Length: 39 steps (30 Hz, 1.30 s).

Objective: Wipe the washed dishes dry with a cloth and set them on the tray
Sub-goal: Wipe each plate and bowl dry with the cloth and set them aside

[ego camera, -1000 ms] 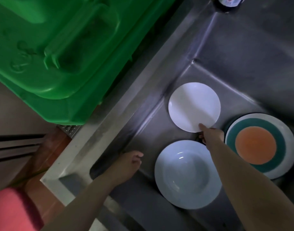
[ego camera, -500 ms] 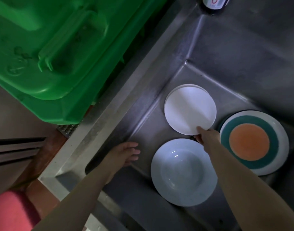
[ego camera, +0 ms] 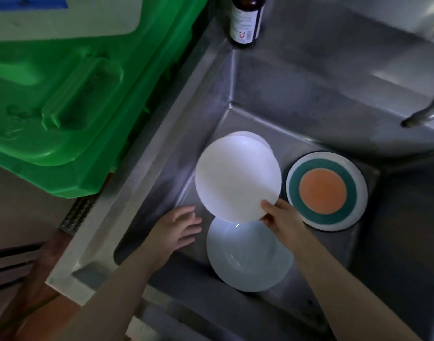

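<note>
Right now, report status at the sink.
Right hand pinches white plate, raised over second white plate. Left hand open, empty. No cloth seen.

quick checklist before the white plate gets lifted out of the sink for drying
1. Grip: right hand pinches the white plate at its near rim, thumb on top: ok.
2. Plate clear of the stack: raised and tilted, another white plate shows beneath: ok.
3. Left hand free to help: open, holding nothing: ok.
4. Drying cloth at hand: none in view: not ok.
5. Tray ready: not in view: cannot tell.
6. Lift path: pale bowl lies right below the plate's near edge: not ok.
</note>
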Each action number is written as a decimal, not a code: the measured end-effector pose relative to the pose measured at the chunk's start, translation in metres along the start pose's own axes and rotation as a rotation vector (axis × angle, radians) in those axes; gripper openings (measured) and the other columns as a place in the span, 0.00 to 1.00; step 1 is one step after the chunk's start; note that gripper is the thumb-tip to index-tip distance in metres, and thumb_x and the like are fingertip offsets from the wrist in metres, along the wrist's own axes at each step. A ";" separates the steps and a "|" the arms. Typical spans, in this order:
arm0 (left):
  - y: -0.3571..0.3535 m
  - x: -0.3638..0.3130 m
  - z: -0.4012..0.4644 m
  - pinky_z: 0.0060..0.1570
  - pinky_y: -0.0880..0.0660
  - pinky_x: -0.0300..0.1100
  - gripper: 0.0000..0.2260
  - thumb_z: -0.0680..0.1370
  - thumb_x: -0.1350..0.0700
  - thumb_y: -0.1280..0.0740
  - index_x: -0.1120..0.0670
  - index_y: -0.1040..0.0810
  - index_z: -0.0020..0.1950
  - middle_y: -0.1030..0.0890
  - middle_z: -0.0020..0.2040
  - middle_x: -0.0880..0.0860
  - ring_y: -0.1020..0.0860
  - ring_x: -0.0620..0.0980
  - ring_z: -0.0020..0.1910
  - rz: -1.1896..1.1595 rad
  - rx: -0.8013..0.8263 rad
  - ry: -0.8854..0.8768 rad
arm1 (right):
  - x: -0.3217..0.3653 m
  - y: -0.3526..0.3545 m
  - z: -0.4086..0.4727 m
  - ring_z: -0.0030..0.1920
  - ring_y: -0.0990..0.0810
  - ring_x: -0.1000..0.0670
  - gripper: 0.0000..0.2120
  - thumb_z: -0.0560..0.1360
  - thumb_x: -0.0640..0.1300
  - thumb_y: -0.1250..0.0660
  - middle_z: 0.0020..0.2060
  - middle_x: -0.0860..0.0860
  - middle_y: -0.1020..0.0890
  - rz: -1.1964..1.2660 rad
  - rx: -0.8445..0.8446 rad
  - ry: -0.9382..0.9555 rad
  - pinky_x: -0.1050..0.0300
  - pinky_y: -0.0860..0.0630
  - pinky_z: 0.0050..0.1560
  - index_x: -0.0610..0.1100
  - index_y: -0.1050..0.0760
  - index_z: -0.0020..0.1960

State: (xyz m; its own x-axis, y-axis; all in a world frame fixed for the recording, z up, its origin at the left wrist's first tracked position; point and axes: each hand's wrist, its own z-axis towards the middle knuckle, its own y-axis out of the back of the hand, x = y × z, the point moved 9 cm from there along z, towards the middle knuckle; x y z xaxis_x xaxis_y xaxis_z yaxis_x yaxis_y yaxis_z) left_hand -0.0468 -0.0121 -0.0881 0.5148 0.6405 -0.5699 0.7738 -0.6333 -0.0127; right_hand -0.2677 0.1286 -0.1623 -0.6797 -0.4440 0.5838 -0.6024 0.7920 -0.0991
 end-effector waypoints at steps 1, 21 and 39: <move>-0.005 -0.002 -0.002 0.57 0.24 0.50 0.11 0.80 0.54 0.38 0.49 0.27 0.63 0.18 0.56 0.53 0.19 0.52 0.55 -0.037 0.039 -0.009 | 0.001 0.000 -0.012 0.31 0.25 0.50 0.06 0.77 0.36 0.35 0.37 0.42 0.23 -0.003 0.018 0.009 0.58 0.33 0.34 0.35 0.22 0.52; -0.098 -0.024 -0.118 0.39 0.21 0.41 0.08 0.78 0.59 0.37 0.52 0.20 0.53 0.17 0.43 0.46 0.19 0.47 0.42 0.685 0.236 -0.493 | -0.093 0.109 -0.259 0.36 0.20 0.50 0.07 0.77 0.39 0.34 0.39 0.49 0.16 0.018 -0.556 0.255 0.56 0.24 0.39 0.47 0.21 0.52; -0.201 0.015 -0.189 0.40 0.31 0.42 0.20 0.80 0.57 0.38 0.47 0.31 0.72 0.18 0.50 0.57 0.28 0.52 0.40 1.068 0.159 -0.970 | -0.111 0.213 -0.359 0.71 0.36 0.44 0.24 0.74 0.48 0.33 0.69 0.51 0.29 -1.108 -0.886 0.411 0.46 0.38 0.69 0.54 0.29 0.69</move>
State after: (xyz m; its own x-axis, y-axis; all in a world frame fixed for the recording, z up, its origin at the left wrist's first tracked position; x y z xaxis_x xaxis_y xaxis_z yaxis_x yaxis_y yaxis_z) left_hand -0.1249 0.2071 0.0615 0.3113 -0.6581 -0.6855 0.1068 -0.6926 0.7134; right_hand -0.1705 0.4964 0.0414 0.2013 -0.9525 0.2284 -0.1740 0.1947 0.9653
